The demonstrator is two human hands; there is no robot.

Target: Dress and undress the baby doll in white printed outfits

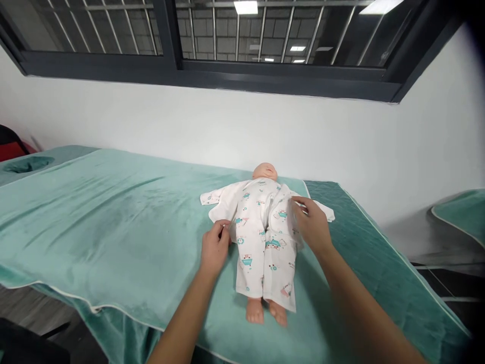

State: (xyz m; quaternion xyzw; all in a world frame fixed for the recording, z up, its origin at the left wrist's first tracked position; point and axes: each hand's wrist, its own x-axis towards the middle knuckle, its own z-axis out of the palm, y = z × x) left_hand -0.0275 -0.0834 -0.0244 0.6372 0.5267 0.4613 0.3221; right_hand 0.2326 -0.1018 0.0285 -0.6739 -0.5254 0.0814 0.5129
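Observation:
A baby doll point(265, 171) lies on its back with its head toward the wall and its bare feet point(255, 311) toward me. It wears a white printed baby shirt point(242, 194) with both sleeves spread out, and matching trousers point(250, 258). My left hand point(215, 247) is closed on the shirt's lower edge beside the doll's hip. On the opposite side, my right hand point(312, 225) pinches the shirt fabric near the waist. The exact grip of the right fingertips is partly hidden.
A green velvety sheet point(113, 217) with pale piping covers the bed, with a face hole point(30, 164) at the far left. Behind it rises a white wall point(151, 119) under a dark-framed barred window point(265, 76). Another green-covered surface point(462, 212) stands at right.

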